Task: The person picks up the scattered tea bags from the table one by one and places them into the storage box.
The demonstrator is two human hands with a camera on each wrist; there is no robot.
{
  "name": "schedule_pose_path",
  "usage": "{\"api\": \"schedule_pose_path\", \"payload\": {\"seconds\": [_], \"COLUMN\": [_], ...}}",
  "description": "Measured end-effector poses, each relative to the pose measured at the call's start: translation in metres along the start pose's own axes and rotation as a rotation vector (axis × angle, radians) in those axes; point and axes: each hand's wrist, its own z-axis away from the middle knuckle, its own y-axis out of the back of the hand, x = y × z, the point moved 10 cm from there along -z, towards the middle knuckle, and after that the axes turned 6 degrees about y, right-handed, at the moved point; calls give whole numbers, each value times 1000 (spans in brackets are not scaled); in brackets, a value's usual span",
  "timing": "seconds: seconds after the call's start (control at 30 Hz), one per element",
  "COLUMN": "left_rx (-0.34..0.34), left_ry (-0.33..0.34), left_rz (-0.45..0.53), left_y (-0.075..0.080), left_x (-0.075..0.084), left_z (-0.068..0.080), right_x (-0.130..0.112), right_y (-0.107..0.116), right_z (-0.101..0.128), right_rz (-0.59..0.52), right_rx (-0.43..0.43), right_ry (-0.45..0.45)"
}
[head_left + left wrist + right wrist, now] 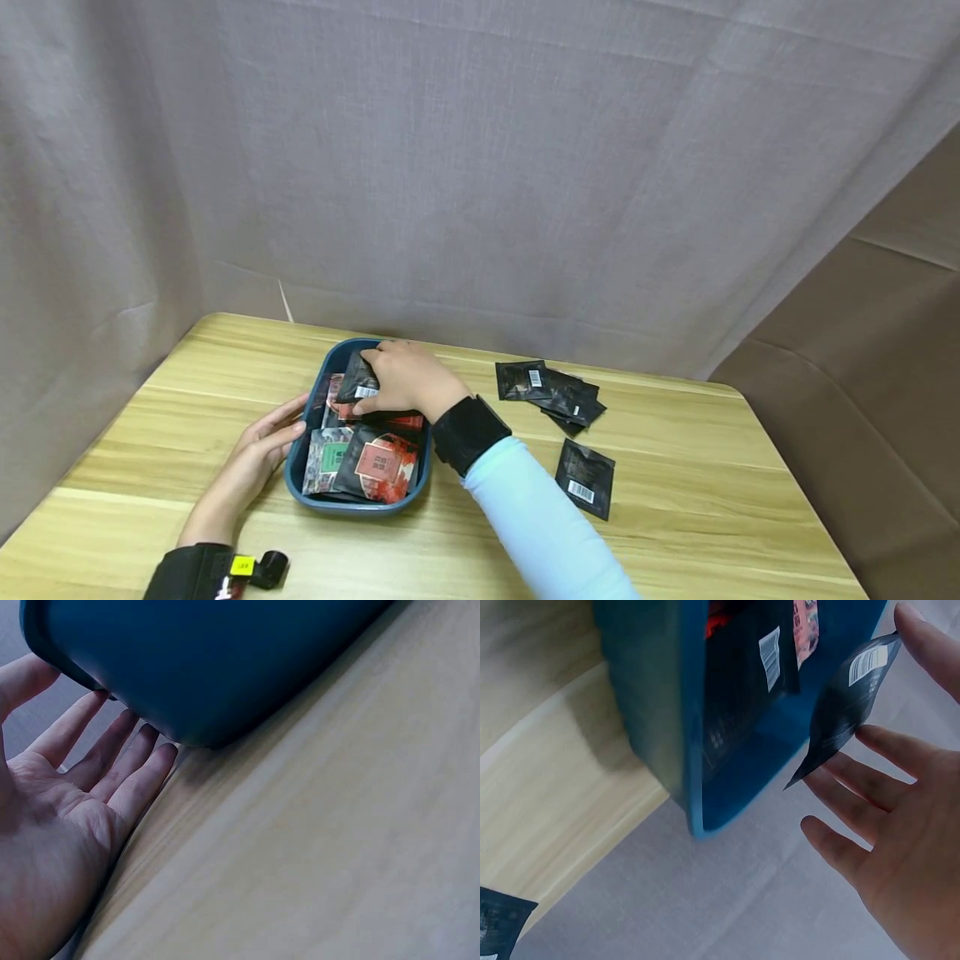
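Observation:
A dark blue tray (pixel 360 507) sits on the wooden table, filled with several sachets, among them a red-printed one (pixel 378 462) and a green-printed one (pixel 327 458). My right hand (pixel 401 379) reaches over the tray's far end and pinches a black sachet (pixel 356 379) with a white barcode. The right wrist view shows that sachet (pixel 846 705) tilted between thumb and fingers of the right hand (pixel 900 817), just above the tray (pixel 660 712). My left hand (pixel 264 442) lies open with straight fingers against the tray's left wall (pixel 225 660); in the left wrist view the left hand (pixel 82 795) lies palm-up.
A loose pile of black sachets (pixel 551 393) lies on the table to the right of the tray, and a single one (pixel 585 477) lies nearer the front. Grey cloth hangs behind and to both sides of the table.

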Motion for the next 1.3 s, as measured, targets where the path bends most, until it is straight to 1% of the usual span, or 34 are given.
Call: {"api": "schedule_pose_path", "payload": {"seconds": [0.17, 0.37, 0.67, 0.83, 0.97, 1.17, 1.3], "left_rx": [1, -8, -14, -15, -6, -2, -1], "left_ry": [0, -11, -20, -16, -8, -6, -7], "left_rz": [-3, 9, 21, 16, 3, 1, 9], "left_y": [0, 1, 1, 1, 0, -1, -1], "left_x": [1, 1, 1, 0, -1, -1, -1], "left_z": [1, 2, 2, 1, 1, 0, 0], "right_x": [-6, -11, -11, -10, -6, 12, 22], "right_y": [-6, -9, -8, -7, -6, -3, -4], "right_z": [-8, -13, -13, -10, -3, 17, 34], "right_rz": [10, 11, -4, -12, -57, -196, -251], "right_rx": [-35, -51, -59, -55, -32, 67, 129], "right_ry": [-14, -21, -30, -17, -8, -6, -12]}}
